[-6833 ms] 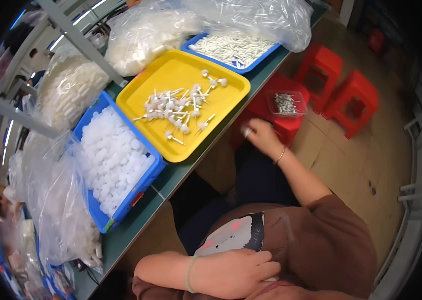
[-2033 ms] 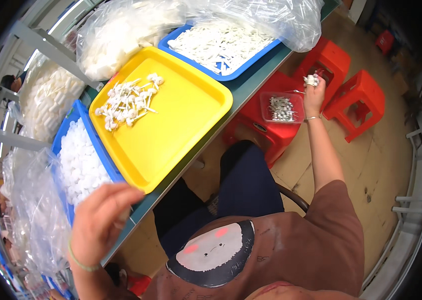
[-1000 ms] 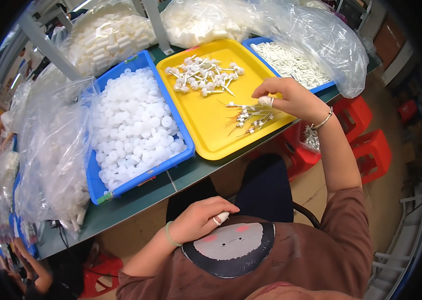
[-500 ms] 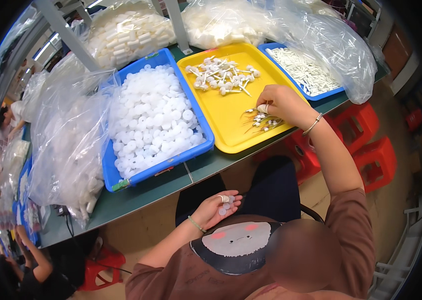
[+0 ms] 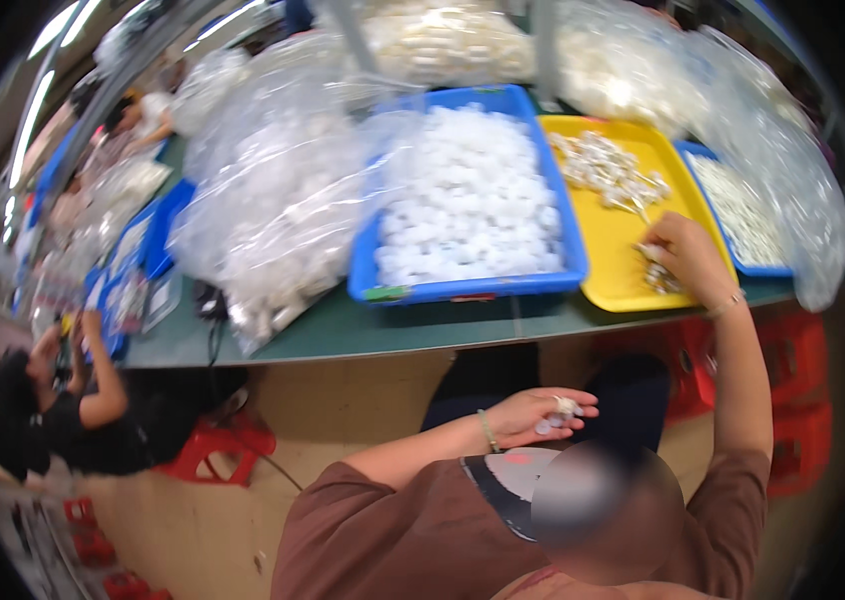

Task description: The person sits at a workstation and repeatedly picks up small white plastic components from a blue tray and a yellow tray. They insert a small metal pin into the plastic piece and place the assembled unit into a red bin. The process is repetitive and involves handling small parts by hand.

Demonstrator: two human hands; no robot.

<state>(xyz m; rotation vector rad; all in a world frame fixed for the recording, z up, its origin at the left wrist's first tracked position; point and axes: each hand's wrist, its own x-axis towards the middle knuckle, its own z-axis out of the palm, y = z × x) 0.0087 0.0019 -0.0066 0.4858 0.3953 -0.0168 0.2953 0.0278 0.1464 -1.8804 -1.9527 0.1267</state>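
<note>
My left hand (image 5: 533, 415) is palm up above my lap, its fingers loosely curled under a few translucent white discs (image 5: 555, 424). A pale wrap covers its thumb. Over the near right part of the yellow tray (image 5: 608, 262), my right hand (image 5: 691, 258) points down with its fingertips pinched together. They touch a small pile of white-tipped pieces with thin brownish ends (image 5: 659, 280); blur hides what is between them. Farther back in that tray lies a heap of white disc-headed sticks (image 5: 603, 168).
A blue tray of white discs (image 5: 473, 200) stands left of the yellow one. Another blue tray holds thin white sticks (image 5: 741, 212) at right. Bulging clear plastic bags (image 5: 283, 190) crowd the table's left and back. Red stools (image 5: 793, 420) stand below; another person (image 5: 73, 390) sits far left.
The view has swung left, so the table appears farther right. My right hand stays at the pile in the yellow tray. My left hand still holds the discs over my lap.
</note>
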